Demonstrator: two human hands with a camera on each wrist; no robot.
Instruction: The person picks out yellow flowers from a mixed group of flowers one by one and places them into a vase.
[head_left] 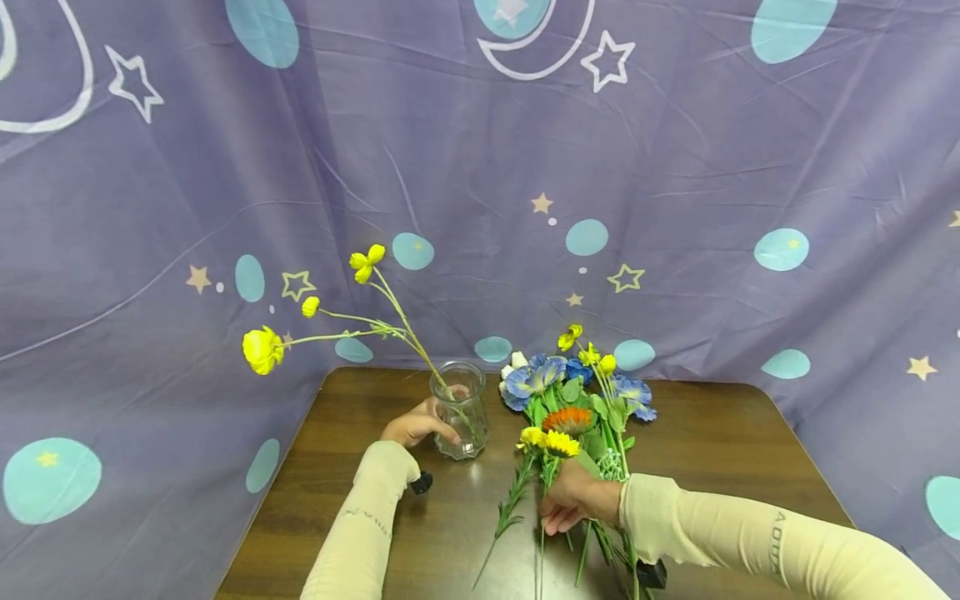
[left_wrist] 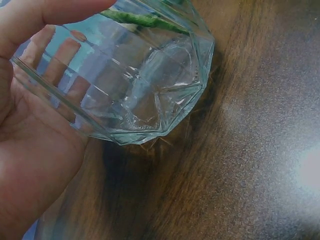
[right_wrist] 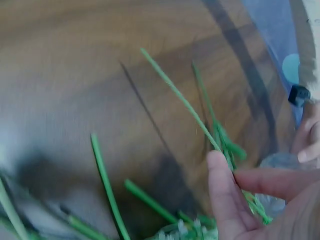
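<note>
My left hand (head_left: 422, 424) grips a clear glass vase (head_left: 467, 437), thumb in front and fingers round the far side, as the left wrist view shows through the faceted glass (left_wrist: 165, 85). A long yellow-flowered stem (head_left: 420, 348) stands in the vase and leans left, its large bloom (head_left: 262, 350) far out to the side. Right of the vase, my right hand (head_left: 579, 497) pinches a thin green stem (right_wrist: 180, 97) between thumb and fingers. Yellow daisy-like blooms (head_left: 561, 444) show just above this hand; the stem's lower end sticks out past the fingertips.
Beyond and beneath the right hand lies a pile of artificial flowers: blue blooms (head_left: 536, 379), an orange one (head_left: 567, 421) and small yellow ones (head_left: 589, 355). A leafy green sprig (head_left: 512, 500) lies between the hands on the brown wooden table (head_left: 360, 400). A patterned purple curtain (head_left: 465, 192) hangs behind.
</note>
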